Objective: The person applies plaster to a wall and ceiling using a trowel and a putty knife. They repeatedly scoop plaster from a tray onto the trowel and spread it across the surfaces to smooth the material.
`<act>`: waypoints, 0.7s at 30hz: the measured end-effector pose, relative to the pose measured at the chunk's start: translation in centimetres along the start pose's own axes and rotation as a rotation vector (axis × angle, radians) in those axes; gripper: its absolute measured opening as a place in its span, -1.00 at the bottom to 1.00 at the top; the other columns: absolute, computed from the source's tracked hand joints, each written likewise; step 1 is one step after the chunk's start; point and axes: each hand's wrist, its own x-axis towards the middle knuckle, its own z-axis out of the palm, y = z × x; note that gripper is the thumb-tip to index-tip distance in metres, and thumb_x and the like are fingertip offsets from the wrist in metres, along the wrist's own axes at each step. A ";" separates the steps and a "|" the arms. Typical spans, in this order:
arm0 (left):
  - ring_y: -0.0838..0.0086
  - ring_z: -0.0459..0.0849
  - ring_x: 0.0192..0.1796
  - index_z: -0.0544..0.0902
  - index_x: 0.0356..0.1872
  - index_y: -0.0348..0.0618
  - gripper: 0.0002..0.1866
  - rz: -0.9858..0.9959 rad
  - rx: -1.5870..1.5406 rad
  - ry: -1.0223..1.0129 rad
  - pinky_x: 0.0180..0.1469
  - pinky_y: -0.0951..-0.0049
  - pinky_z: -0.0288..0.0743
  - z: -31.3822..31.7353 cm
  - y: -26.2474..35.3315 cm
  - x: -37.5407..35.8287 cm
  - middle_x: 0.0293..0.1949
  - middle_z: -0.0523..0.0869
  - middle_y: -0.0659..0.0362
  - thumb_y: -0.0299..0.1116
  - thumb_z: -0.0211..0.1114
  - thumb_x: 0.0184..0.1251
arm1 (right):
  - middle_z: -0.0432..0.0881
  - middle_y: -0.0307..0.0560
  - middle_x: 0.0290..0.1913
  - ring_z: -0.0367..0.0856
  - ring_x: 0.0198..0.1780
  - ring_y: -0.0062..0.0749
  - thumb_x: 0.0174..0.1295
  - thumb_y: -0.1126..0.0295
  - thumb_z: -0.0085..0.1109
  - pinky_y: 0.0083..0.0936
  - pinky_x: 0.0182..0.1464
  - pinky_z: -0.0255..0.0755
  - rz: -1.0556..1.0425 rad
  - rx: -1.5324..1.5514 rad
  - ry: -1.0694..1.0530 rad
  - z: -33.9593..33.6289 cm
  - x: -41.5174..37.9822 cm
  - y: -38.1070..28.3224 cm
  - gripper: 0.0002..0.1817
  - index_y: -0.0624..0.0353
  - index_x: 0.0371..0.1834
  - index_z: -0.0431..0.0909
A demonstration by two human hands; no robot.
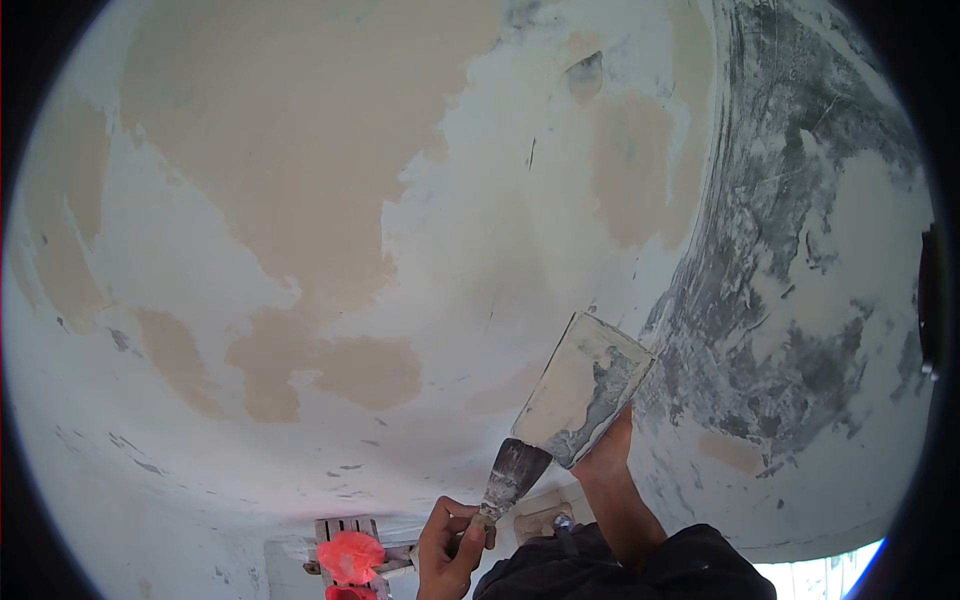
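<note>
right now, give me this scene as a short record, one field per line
left hand: holds a dark, tapered metal scraper
right hand: supports a flat, rectangular, plaster-smeared plate; fingers hidden behind it
blade position: at the plate's lower end; contact unclear
background: patchy white-and-beige plastered surface, with a dark grey smeared area at picture right
lower left: bright red object, kind unclear

A red object (350, 557) overlaps a slatted platform (347, 524).
</note>
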 end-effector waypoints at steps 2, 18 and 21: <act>0.82 0.16 -0.67 0.38 -0.16 -0.10 -0.81 0.014 0.009 -0.009 -0.62 0.72 0.00 -0.3 -0.2 0.3 -0.54 0.50 0.31 -0.24 0.15 0.51 | 0.55 0.01 0.14 0.63 0.09 -0.22 0.45 0.28 -0.10 -0.24 0.05 0.63 0.000 0.005 -0.029 0.0 0.0 0.1 -0.60 0.23 0.27 0.31; 0.80 0.14 -0.73 0.35 -0.14 -0.19 -0.69 -0.113 -0.111 -0.073 -0.68 0.68 -0.12 -2.1 0.5 2.1 -0.54 0.55 0.06 -0.22 0.25 0.40 | 0.59 -0.05 0.10 0.60 0.09 -0.46 0.25 0.56 0.21 -0.47 0.17 0.47 -0.023 -0.256 -0.126 2.8 -1.9 0.9 -0.55 0.34 0.21 0.39; 0.83 0.17 -0.64 0.35 -0.11 -0.19 -0.80 -0.117 -0.111 -0.125 -0.60 0.71 -0.02 -2.4 0.7 2.5 -0.46 0.60 0.14 -0.34 0.15 0.46 | 0.60 -0.05 0.09 0.59 0.10 -0.46 0.27 0.57 0.19 -0.47 0.17 0.47 -0.068 -0.333 -0.190 2.0 -2.2 1.0 -0.57 0.34 0.21 0.39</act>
